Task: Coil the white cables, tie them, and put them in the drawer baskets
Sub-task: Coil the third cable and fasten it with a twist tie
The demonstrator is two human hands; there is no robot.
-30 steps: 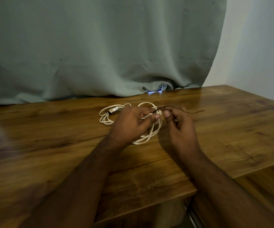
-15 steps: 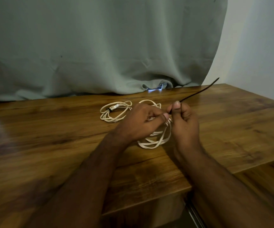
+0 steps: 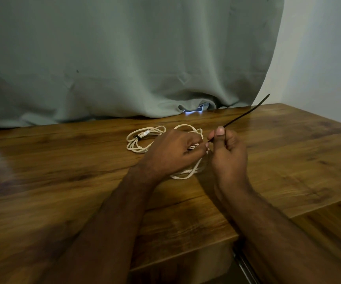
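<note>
Both bare forearms reach forward from the bottom of the view and converge near the middle. The left hand point(image 3: 171, 152) lies palm down with the back of the hand up, its fingers curled and its fingertips pinching a bundle of white cable point(image 3: 188, 173). The right hand point(image 3: 226, 154) stands just beside it, nearly touching, with the thumb raised upright and its nail facing the camera. Thumb and curled fingers of that hand pinch a thin black cable tie point(image 3: 245, 115), which sticks up and away to the right.
</note>
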